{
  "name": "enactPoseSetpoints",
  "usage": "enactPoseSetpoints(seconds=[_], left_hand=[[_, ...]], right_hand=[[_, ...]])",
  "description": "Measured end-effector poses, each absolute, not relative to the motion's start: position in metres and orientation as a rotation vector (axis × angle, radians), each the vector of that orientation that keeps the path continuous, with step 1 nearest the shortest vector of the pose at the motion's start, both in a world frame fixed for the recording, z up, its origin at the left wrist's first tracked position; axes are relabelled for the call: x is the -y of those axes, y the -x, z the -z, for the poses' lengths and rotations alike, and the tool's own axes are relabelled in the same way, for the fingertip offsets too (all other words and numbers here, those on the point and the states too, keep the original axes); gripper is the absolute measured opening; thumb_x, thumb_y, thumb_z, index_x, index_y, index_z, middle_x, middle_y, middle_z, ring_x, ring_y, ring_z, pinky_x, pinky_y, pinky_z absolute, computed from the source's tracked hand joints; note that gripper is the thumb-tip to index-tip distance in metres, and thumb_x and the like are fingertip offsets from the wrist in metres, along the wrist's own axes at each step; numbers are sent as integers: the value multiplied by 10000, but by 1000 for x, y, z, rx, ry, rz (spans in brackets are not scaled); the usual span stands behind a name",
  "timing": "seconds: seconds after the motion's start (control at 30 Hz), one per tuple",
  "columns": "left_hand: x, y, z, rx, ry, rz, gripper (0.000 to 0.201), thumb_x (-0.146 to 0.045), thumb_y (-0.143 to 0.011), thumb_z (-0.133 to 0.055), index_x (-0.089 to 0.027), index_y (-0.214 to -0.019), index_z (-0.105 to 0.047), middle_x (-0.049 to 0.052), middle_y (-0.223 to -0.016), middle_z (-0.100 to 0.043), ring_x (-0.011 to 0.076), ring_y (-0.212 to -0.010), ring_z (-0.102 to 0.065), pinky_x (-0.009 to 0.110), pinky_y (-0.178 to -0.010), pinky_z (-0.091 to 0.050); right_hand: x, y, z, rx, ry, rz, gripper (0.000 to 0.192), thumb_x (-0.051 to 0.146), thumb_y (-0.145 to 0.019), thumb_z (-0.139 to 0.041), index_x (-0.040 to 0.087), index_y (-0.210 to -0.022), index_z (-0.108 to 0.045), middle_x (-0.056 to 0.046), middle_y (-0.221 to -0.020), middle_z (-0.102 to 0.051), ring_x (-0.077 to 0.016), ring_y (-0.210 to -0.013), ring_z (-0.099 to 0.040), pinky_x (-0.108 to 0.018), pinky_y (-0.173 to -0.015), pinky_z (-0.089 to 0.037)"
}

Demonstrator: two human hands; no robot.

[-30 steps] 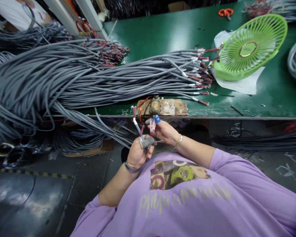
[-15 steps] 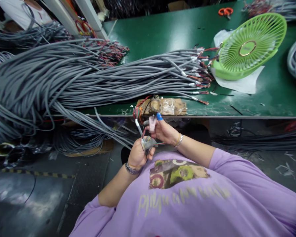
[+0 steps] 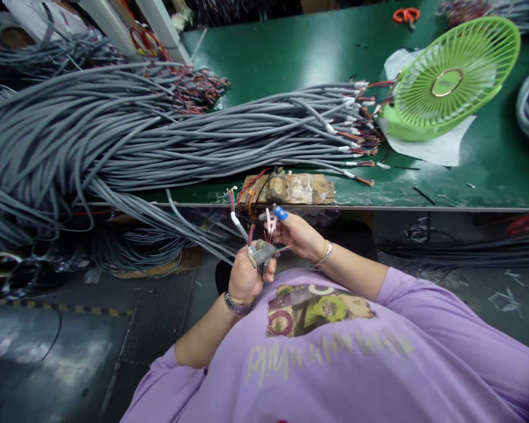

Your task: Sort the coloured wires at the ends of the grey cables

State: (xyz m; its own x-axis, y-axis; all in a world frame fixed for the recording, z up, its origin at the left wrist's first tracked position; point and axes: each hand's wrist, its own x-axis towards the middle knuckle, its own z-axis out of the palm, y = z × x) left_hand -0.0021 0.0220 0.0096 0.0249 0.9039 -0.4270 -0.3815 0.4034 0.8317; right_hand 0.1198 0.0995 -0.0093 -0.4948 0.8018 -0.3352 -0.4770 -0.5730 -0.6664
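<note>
Just below the front edge of the green table (image 3: 291,53), the left hand (image 3: 244,276) is clenched around the end of a grey cable (image 3: 240,226), its stripped coloured wires (image 3: 268,235) fanning upward toward the wooden block (image 3: 300,189) on that edge. The right hand (image 3: 297,235), a blue cap on one fingertip, pinches individual wires between thumb and fingers. This looks like the sorting or separating stage of preparing the cable end. Any further separating would call for a steady left grip and fine fingertip work.
</note>
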Motion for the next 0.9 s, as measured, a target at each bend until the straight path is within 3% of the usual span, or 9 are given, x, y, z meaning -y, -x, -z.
enactPoseSetpoints(seconds=[0.1,0.33,0.7,0.9], left_hand=[[-23,2,-9,-1144,-581,-1086,274,-392,-690,-708,-166,-676,-554,-37,-421,-536,68,-284,-407,170,-284,-316],[-22,3,-9,-1124,-575,-1079,318,-433,-663,-723,-170,-667,-543,-32,-415,-536,73,-280,-412,169,-281,-316],[-24,0,-6,-1128,-544,-1074,265,-359,-672,-719,-170,-670,-534,-33,-418,-541,73,-286,-410,170,-282,-319],[-24,0,-8,-1139,-549,-1065,287,-371,-657,-730,-173,-659,-522,-34,-414,-538,72,-282,-407,170,-283,-322]], right_hand=[[-101,-118,9,598,823,-2116,383,541,-753,-711,168,-792,-634,-10,-725,-618,-93,-598,-503,-197,-511,-385],[-104,-113,13,466,766,-2260,507,672,-852,-487,183,-834,-618,-41,-822,-661,-121,-624,-532,-239,-565,-440],[-106,-103,15,282,757,-2247,513,685,-778,-586,172,-794,-609,-9,-697,-610,-98,-553,-484,-227,-547,-436],[-103,-103,15,313,710,-2236,548,716,-782,-546,176,-827,-620,-14,-727,-617,-98,-572,-490,-224,-550,-433]])
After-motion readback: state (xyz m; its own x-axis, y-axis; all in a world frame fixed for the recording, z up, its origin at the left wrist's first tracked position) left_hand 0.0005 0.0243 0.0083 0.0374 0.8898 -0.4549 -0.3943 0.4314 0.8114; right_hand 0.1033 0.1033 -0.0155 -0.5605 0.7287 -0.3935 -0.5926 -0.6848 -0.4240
